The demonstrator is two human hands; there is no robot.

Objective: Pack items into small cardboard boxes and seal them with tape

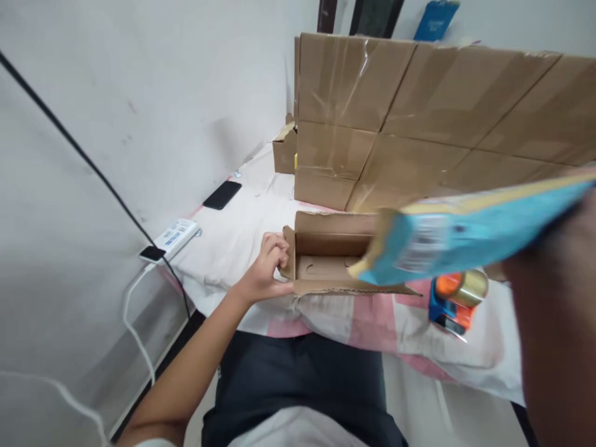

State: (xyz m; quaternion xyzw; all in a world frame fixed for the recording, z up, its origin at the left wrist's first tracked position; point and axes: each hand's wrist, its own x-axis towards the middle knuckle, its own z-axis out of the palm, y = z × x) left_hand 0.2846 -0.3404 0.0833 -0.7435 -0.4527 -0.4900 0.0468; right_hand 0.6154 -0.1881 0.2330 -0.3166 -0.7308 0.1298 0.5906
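Observation:
An uncovered cardboard box (333, 245) lies in front of me on the cloth, its flaps raised and its visible inside bare. My left hand (270, 267) grips the box's left end, fingers curled over the side flap and thumb at the near edge. A blue and yellow packet (447, 236) with a white barcode label slants over the box's right part, blurred by motion. My right hand (554, 230) holds its right end; the fingers are mostly hidden and smeared. Below the packet sits a tape dispenser (454, 301), blue and orange, with a roll of tape.
A wall of taped cardboard cartons (382, 118) stands behind the box. A smaller carton (285, 152) is beside it. On the cloth's left lie a black phone (222, 195) and a white box (177, 237) with a dark device (153, 253). A black cable (93, 164) crosses the left.

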